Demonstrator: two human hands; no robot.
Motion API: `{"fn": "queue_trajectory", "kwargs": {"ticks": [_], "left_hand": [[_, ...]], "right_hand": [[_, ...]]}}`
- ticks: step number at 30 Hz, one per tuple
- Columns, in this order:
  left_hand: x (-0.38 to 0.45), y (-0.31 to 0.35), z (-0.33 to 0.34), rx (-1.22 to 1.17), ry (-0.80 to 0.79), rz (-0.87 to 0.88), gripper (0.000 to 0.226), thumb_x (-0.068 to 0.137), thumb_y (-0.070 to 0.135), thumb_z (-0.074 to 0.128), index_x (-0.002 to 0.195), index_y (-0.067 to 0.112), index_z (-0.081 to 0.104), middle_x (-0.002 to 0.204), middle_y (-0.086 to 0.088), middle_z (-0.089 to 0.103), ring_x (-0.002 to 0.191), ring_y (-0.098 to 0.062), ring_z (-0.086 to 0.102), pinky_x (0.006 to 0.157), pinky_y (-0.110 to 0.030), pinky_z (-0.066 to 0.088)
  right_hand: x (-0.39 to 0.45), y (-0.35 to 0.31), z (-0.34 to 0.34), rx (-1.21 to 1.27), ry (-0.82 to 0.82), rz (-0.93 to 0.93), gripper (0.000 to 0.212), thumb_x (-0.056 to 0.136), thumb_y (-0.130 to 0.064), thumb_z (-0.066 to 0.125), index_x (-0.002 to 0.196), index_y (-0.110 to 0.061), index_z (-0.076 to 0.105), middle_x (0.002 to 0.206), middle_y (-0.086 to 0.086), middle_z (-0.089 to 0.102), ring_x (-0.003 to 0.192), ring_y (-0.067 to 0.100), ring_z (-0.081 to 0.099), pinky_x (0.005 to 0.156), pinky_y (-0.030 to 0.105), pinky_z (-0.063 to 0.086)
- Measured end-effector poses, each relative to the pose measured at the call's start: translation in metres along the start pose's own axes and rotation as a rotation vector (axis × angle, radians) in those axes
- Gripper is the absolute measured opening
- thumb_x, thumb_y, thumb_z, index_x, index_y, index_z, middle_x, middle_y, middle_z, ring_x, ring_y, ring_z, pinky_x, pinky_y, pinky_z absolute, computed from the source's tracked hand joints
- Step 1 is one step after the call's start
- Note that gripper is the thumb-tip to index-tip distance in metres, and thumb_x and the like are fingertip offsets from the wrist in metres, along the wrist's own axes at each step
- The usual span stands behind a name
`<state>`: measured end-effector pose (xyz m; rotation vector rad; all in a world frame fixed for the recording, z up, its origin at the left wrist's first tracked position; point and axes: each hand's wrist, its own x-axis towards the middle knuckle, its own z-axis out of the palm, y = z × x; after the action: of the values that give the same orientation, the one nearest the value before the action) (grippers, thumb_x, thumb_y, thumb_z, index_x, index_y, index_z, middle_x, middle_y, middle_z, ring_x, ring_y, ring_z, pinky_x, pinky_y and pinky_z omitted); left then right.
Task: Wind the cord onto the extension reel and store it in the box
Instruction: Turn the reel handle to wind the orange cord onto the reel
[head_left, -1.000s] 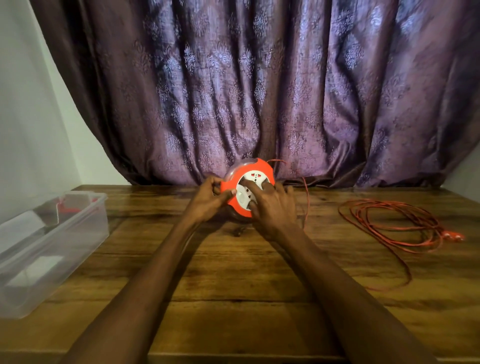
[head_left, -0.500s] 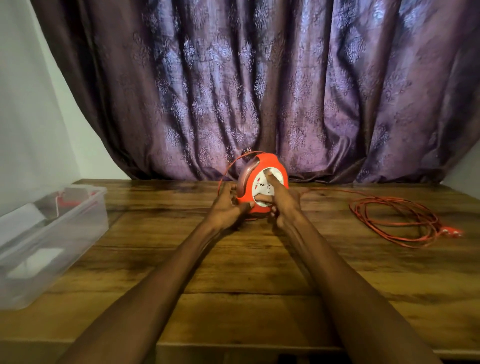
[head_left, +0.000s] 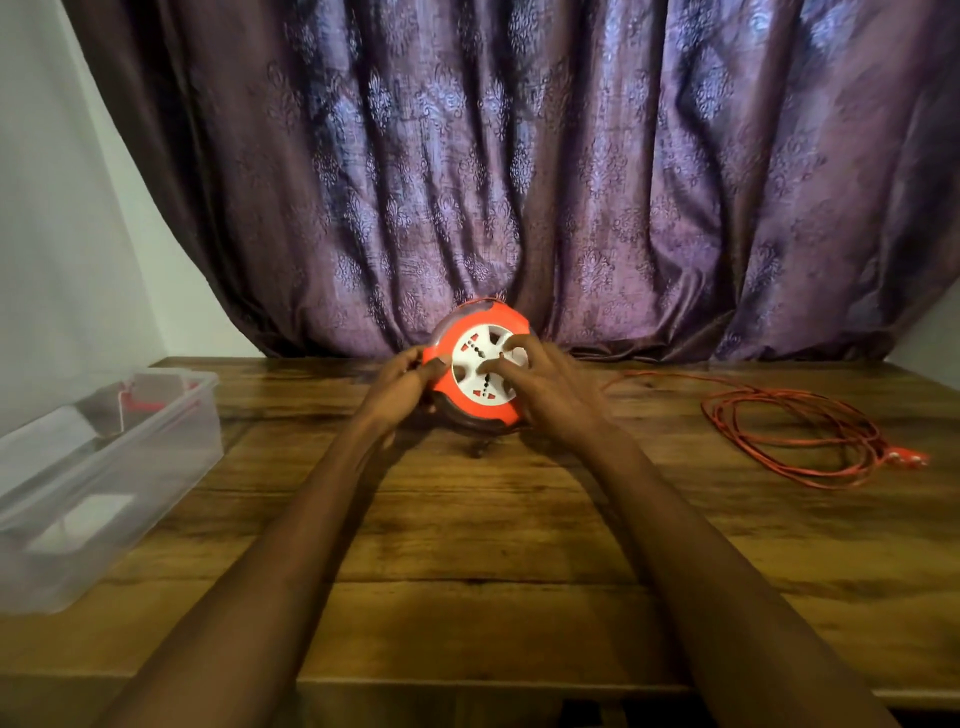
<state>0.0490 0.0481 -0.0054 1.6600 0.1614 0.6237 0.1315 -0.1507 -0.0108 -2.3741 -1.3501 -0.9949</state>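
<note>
Head view is showing the orange extension reel (head_left: 480, 371) standing tilted at the middle of the wooden table (head_left: 467, 519), its white socket face (head_left: 485, 370) turned toward the person. The left hand (head_left: 402, 387) is gripping the reel's left rim, thumb lying over the orange edge. The right hand (head_left: 550, 392) is resting curled fingers on the socket face, seemingly hooked into its recesses; judging by that hold, it is cranking the hub while the left steadies the housing.

The loose orange cord (head_left: 789, 431) is lying in a slack pile toward the right of the frame, well apart from the reel, a thin strand running from it along the table's far edge toward the reel's right side. Its plug (head_left: 906, 458) is sitting at the pile's far right end. So the slack is feeding in from the right-hand side, and much winding appears left.

The clear plastic box (head_left: 104, 483) is sitting open at the left edge of the frame, nearer the left hand, well apart from the reel.
</note>
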Motion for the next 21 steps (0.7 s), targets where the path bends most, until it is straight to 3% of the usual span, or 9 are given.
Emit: {"fn": "queue_trajectory", "kwargs": {"ticks": [2,4,9,13,16,18,20,21], "left_hand": [[0.001,-0.001,-0.001,0.004,-0.026,-0.004,0.013,0.094,0.020,0.062,0.105,0.013,0.066,0.062,0.009,0.070,0.046,-0.003,0.056,0.045,-0.022,0.046],[0.001,0.001,-0.002,0.001,-0.055,0.001,0.010,0.093,0.020,0.063,0.102,0.017,0.066,0.069,0.007,0.072,0.053,-0.005,0.060,0.050,-0.024,0.048],[-0.004,-0.002,0.007,-0.037,-0.061,0.033,0.017,0.090,0.013,0.067,0.104,0.017,0.060,0.087,-0.001,0.068,0.067,-0.008,0.066,0.053,-0.022,0.053],[-0.012,-0.008,0.033,-0.139,-0.032,0.022,0.023,0.090,0.001,0.064,0.100,0.017,0.052,0.089,-0.004,0.062,0.066,-0.011,0.064,0.051,-0.025,0.057],[-0.017,-0.015,0.051,-0.213,-0.025,0.017,0.028,0.088,-0.003,0.064,0.099,0.017,0.049,0.094,-0.009,0.059,0.066,-0.013,0.066,0.051,-0.032,0.057],[-0.019,-0.022,0.060,-0.216,-0.021,0.038,0.030,0.084,-0.001,0.069,0.098,0.020,0.052,0.103,-0.014,0.059,0.082,-0.024,0.064,0.068,-0.046,0.057],[-0.020,-0.025,0.067,-0.217,-0.004,0.064,0.033,0.079,0.000,0.072,0.098,0.020,0.053,0.102,-0.010,0.062,0.093,-0.027,0.060,0.087,-0.051,0.053],[-0.021,-0.025,0.070,-0.210,0.000,0.076,0.034,0.077,0.001,0.073,0.097,0.020,0.054,0.100,-0.007,0.063,0.095,-0.026,0.059,0.090,-0.050,0.051]], "right_hand": [[0.001,-0.003,-0.007,-0.095,-0.073,-0.039,0.088,0.059,-0.013,0.078,0.132,-0.047,0.044,0.148,-0.001,0.036,0.120,0.027,0.049,0.081,0.042,0.048],[0.002,-0.004,-0.011,-0.170,-0.108,-0.048,0.092,0.059,-0.017,0.078,0.135,-0.051,0.039,0.151,0.002,0.035,0.123,0.028,0.048,0.083,0.041,0.045],[0.001,-0.011,-0.008,-0.321,-0.101,-0.024,0.075,0.077,-0.031,0.068,0.140,-0.052,0.035,0.147,0.014,0.047,0.115,0.035,0.054,0.087,0.045,0.041],[0.003,-0.009,-0.015,-0.192,0.030,0.205,0.055,0.087,-0.053,0.051,0.141,-0.046,0.044,0.116,0.011,0.069,0.100,0.036,0.063,0.083,0.043,0.042],[0.003,-0.013,-0.014,0.104,0.033,0.622,0.061,0.080,-0.064,0.063,0.136,-0.043,0.048,0.107,0.014,0.072,0.101,0.038,0.066,0.081,0.041,0.047],[0.006,-0.017,-0.013,0.523,0.096,0.927,0.058,0.075,-0.066,0.068,0.122,-0.032,0.059,0.103,0.013,0.074,0.096,0.032,0.070,0.082,0.039,0.049],[0.011,-0.018,-0.012,1.089,0.266,1.134,0.042,0.079,-0.054,0.074,0.092,-0.014,0.067,0.073,0.012,0.075,0.056,0.020,0.069,0.059,0.030,0.051],[0.012,-0.016,-0.012,1.266,0.303,1.211,0.038,0.083,-0.047,0.074,0.082,-0.009,0.064,0.059,0.011,0.071,0.035,0.013,0.056,0.043,0.022,0.043]]}}
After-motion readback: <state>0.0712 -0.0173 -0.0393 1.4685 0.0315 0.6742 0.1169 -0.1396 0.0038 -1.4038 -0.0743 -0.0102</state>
